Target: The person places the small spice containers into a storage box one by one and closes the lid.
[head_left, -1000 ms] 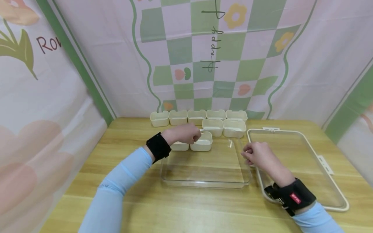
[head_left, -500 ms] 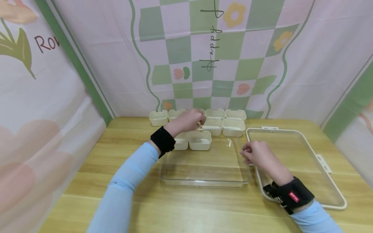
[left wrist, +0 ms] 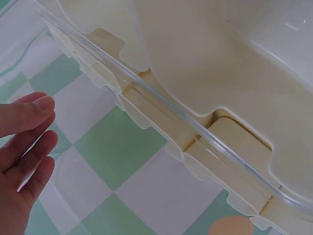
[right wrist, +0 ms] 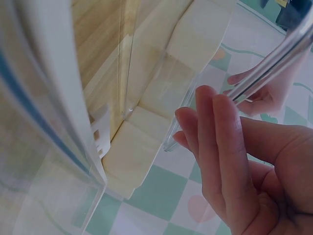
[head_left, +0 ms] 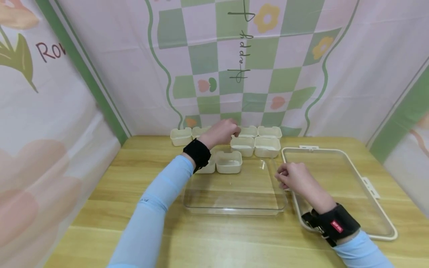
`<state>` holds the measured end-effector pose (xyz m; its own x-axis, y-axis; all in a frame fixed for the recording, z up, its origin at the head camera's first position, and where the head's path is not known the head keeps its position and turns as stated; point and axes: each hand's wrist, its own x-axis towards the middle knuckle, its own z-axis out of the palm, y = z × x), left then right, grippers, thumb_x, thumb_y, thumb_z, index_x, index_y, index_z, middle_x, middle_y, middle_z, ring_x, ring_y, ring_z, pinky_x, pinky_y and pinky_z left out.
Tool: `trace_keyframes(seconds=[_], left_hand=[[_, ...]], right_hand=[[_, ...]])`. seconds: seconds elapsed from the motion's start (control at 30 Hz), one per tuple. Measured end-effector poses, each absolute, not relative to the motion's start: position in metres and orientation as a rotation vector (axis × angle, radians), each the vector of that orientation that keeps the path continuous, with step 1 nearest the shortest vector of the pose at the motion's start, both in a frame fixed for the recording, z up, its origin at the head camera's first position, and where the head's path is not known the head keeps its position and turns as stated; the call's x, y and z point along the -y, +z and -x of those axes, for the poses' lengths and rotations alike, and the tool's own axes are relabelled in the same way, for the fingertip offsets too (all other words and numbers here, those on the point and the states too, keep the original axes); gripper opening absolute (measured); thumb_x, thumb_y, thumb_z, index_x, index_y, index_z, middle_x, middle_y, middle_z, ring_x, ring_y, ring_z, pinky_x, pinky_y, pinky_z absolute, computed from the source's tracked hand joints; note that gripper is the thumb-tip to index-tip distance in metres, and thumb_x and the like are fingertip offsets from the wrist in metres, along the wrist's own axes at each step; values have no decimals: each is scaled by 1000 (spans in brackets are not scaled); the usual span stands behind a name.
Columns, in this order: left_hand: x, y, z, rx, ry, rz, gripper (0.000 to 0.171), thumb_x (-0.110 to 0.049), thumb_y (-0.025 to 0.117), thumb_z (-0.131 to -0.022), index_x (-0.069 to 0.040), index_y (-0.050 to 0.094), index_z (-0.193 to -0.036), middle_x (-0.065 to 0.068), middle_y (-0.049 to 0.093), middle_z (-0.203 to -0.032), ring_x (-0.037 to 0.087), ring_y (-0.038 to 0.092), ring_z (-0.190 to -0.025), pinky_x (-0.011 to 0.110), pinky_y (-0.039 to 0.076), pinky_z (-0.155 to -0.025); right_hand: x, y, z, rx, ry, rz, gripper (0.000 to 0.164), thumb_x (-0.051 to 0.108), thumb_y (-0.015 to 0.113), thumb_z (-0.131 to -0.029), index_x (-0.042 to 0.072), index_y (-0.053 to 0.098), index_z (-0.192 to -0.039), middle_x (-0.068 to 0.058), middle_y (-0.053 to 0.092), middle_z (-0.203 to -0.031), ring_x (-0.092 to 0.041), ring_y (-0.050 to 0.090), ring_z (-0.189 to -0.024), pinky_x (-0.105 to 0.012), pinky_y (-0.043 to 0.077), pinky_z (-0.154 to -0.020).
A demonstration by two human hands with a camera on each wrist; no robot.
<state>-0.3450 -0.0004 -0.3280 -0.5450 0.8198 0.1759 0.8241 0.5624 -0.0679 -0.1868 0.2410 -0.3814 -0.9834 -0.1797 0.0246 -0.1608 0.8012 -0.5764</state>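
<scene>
In the head view, my left hand [head_left: 222, 133] is over the back row of cream bins, hiding some of them. The left wrist view shows its fingers [left wrist: 32, 164] loosely bent, with nothing between them. My right hand [head_left: 296, 179] pinches the right rim of a clear plastic box [head_left: 234, 212]; the right wrist view has the fingers [right wrist: 227, 142] right at that clear rim. Inside the box, at its back left, a cream bin [head_left: 229, 163] stands beside another that my left forearm partly covers.
Behind the box stand two cream bins [head_left: 267, 147], with a row of several more [head_left: 181, 137] against the patterned cloth [head_left: 231, 74]. A clear lid with a white frame [head_left: 356, 169] and clips lies on the wooden table [head_left: 214, 242] at the right.
My left hand has moved away from the bins in the clear box, back and slightly right to the rear row. My right hand stays at the box rim.
</scene>
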Motion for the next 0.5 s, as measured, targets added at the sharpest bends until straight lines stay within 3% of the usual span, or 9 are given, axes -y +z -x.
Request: trace_keyframes(seconds=[0.37, 0.43, 0.5], left_hand=[[-7, -339, 355, 2758, -32, 1420, 41, 20, 45, -73, -6, 70, -93, 2, 63, -95, 14, 53, -87, 25, 46, -77], [-9, -342, 356, 2775, -27, 1438, 37, 21, 45, -72, -7, 66, -83, -1, 58, -87, 12, 47, -80, 23, 41, -71], [-10, -345, 356, 2779, -15, 1461, 33, 21, 43, -71, -9, 53, -72, -1, 48, -79, 13, 40, -75, 23, 32, -65]], right_hand=[[-241, -380, 187, -2950, -927, 276, 15, 3, 61, -87, -11, 63, -94, -18, 68, -78, -13, 63, -56, -21, 52, -50], [-241, -380, 187, -2950, -927, 275, 16, 3, 61, -87, -11, 63, -94, -18, 68, -78, -13, 63, -56, -20, 51, -50], [-241, -381, 187, -2950, -928, 269, 15, 3, 61, -87, -11, 63, -94, -17, 68, -77, -12, 63, -55, -20, 51, -50]])
